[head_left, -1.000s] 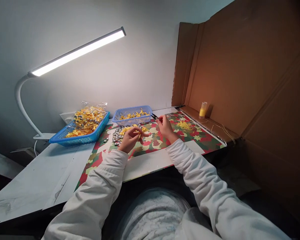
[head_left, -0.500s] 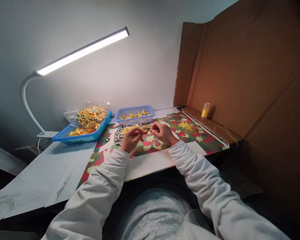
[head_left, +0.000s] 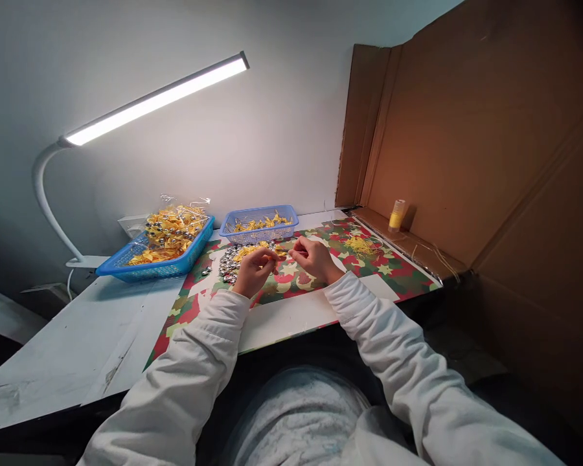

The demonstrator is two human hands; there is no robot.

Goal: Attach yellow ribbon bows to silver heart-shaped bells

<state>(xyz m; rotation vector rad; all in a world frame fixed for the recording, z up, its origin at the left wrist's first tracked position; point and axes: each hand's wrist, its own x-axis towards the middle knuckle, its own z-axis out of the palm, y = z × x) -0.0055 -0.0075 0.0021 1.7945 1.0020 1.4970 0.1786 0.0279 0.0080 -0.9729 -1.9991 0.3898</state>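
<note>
Over a camouflage-patterned mat (head_left: pixel 398 275), my left hand (head_left: pixel 252 270) pinches a small yellow piece (head_left: pixel 273 255). My right hand (head_left: pixel 315 257) sits close beside it, fingertips closed on a small dark tool or thread end that meets the yellow piece; it is too small to name. A pile of shiny silver bells (head_left: pixel 229 261) mixed with yellow pieces lies just beyond my left hand. A tuft of yellow thread (head_left: pixel 360 244) rests on the mat to the right of my hands.
A small blue basket (head_left: pixel 258 223) with yellow pieces stands behind the hands. A larger blue basket (head_left: pixel 155 254) holds a clear bag of yellow pieces at the left. A lit desk lamp (head_left: pixel 155 100) arches overhead. Cardboard walls (head_left: pixel 466 142) and a yellow spool (head_left: pixel 396 215) are at the right.
My right hand came back from near the small basket toward my left hand, and the two now meet over the mat. In the last half second they have hardly moved.
</note>
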